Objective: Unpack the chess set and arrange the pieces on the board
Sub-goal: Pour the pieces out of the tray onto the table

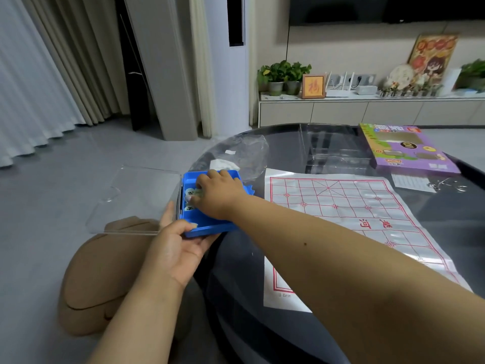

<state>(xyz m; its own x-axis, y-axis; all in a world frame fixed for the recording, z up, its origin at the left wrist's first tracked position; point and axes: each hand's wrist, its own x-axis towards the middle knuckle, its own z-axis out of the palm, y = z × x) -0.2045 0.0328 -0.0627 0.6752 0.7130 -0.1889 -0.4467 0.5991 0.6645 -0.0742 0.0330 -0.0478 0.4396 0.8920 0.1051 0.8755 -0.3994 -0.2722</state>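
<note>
A blue tray (210,228) is held at the left edge of a dark round glass table (262,298), partly over the edge. Its near left corner is gripped by the left hand (174,248): the thumb is laid over the near rim and the other fingers are curled beneath the base. A clear hinged lid (133,198) is swung open to the left of the tray, out over the floor.

The right hand (219,197) is reached across from the right and set down inside the tray, palm downward. Its fingers are bent down onto pale green round pieces (189,200) marked with dark characters, which are seen at the tray's left side, just beside and partly under the fingertips. One piece appears to be pinched at the fingertips, but the grasp is blurred and cannot be told for certain. The rest of the tray's contents are hidden by the hand.

A white sheet printed with a red grid, the chess board (349,214), is spread flat on the table to the right of the tray, with no pieces seen on it. A crumpled clear plastic bag (244,156) is seen just behind the tray. Farther back on the table a purple box (404,148) is lying, with clear packaging (333,151) beside it.
</note>
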